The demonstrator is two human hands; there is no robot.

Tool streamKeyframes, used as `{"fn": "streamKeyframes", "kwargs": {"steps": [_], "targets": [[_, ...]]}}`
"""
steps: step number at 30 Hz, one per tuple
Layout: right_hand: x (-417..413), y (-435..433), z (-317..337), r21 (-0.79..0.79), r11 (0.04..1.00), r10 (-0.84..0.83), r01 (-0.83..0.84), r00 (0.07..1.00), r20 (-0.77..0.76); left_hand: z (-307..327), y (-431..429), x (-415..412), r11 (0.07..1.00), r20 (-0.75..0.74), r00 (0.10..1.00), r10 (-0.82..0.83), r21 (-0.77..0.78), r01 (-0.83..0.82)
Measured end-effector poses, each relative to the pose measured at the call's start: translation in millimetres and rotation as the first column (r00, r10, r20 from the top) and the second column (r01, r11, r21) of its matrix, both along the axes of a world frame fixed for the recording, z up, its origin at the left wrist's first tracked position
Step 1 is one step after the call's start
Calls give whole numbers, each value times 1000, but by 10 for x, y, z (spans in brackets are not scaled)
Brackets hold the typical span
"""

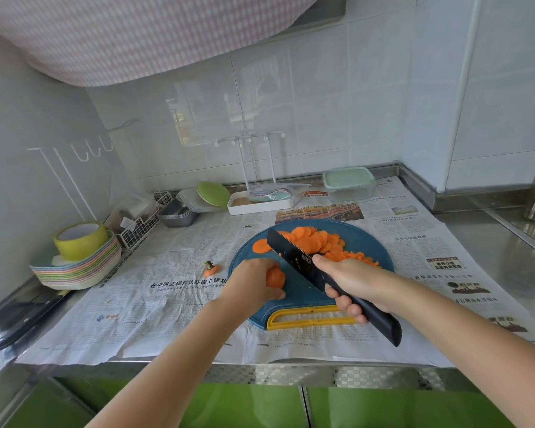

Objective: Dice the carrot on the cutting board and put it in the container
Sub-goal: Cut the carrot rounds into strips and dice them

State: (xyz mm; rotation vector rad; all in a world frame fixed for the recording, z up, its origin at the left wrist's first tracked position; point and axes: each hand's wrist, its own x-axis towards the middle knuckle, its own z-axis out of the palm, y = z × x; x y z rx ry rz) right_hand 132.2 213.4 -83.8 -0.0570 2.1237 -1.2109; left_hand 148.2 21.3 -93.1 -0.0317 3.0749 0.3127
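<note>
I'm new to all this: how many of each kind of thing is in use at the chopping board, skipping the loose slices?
Hands: 2, left hand and right hand
Knife: 1
Cutting board: 1
Uncut carrot piece: 1
Total: 5

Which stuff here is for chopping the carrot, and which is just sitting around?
For the job: carrot piece, carrot slices, knife, cutting board, lidded container.
Just lying about: tape roll, stacked plates, wire basket, metal tray.
</note>
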Motion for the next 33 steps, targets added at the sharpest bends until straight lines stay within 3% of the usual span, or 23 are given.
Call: {"fn": "streamKeyframes", "kwargs": {"steps": [11, 14, 17, 21, 25, 28, 33], "targets": [[-23, 56, 114, -12, 1000, -27, 26, 999, -36, 1, -45, 74, 1000, -2, 1000, 7, -21, -7], [-31, 91, 171, -17, 999, -40, 39, 998, -54, 41, 46, 147, 998, -64, 997, -47, 25, 49], [-52, 173, 239, -31, 998, -62, 59, 993, -96, 31, 261, 116, 992, -27, 993, -115, 47, 116], [-71, 291, 295, -32, 995, -93, 90, 988, -119, -50, 461, 5, 991, 78, 993, -92, -91, 99], [-78, 370, 295, -25, 994, -109, 107, 988, -111, -79, 509, -56, 982, 85, 994, -75, -168, 89], [-71, 349, 298, -19, 995, -100, 98, 989, -109, -33, 467, -13, 994, 82, 994, -71, -77, 78], [-64, 296, 304, -47, 996, -80, 75, 991, -107, 115, 77, -46, 977, -88, 995, 43, 211, -24]]}}
